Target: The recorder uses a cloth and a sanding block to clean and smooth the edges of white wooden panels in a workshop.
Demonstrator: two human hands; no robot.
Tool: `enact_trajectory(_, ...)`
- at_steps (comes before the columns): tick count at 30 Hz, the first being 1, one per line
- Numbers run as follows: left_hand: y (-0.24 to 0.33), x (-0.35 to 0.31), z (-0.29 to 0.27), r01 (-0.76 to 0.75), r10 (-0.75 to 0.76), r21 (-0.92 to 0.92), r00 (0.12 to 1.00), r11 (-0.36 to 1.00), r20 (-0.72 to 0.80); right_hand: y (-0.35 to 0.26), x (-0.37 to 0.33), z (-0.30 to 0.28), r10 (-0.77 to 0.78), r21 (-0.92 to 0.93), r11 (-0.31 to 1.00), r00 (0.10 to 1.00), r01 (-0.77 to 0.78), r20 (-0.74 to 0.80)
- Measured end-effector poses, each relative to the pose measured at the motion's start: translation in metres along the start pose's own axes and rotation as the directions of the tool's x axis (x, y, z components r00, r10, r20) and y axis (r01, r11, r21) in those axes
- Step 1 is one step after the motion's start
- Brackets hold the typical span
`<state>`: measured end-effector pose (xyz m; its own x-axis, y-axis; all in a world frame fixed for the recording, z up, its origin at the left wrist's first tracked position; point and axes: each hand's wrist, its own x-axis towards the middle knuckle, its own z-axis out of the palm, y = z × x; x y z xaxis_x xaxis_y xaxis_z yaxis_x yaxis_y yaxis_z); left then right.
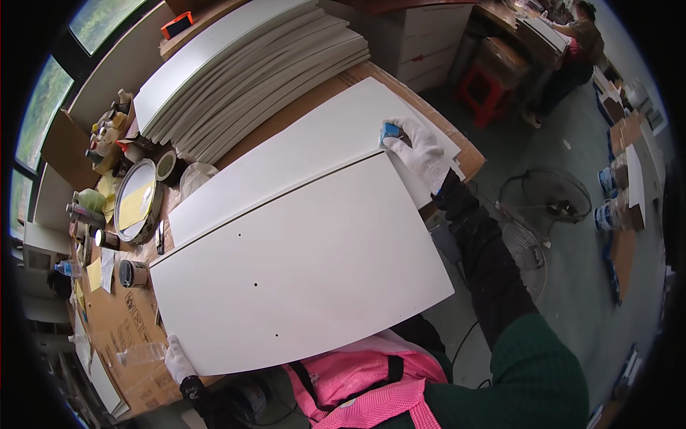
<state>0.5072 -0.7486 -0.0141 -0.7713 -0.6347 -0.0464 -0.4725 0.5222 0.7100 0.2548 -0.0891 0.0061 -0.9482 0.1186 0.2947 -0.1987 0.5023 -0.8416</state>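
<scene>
At one table [114,311], left hand [179,359] holds one panel [307,264], right hand [420,151] one block [389,131].

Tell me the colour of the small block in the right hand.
The small block in the right hand is blue; the head view shows it best.

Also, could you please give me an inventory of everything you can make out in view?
bench: one, brown, beneath the panels
drilled panel: one, white, before the person
plain panel: at least one, white, beyond it
panel stack: one, white, bench's far side
block: one, blue, in right hand
round tin: one, pale, bench's left
small containers: several, mixed, left
bottle: one, clear, near left hand
stool: one, red, upper right
fan: at least one, dark, right floor
co-worker: one, dark trousers, upper right
apron: one, pink, bottom
left hand: one, white-gloved, panel's near-left corner
right hand: one, white-gloved, panel's far-right corner
</scene>
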Motion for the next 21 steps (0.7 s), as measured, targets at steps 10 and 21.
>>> enact_trajectory(10, -0.006, 0.002, -0.001, 0.04, -0.04, -0.063, 0.999, 0.997, 0.006, -0.001, -0.001, 0.002, 0.016, -0.028, 0.999, 1.0, -0.016, -0.026)
enact_trajectory(21, -0.005, 0.0, -0.003, 0.021, -0.023, -0.048, 0.999, 0.999, -0.034, -0.005, -0.003, 0.006, 0.117, 0.157, 0.981, 0.993, -0.113, -0.02)
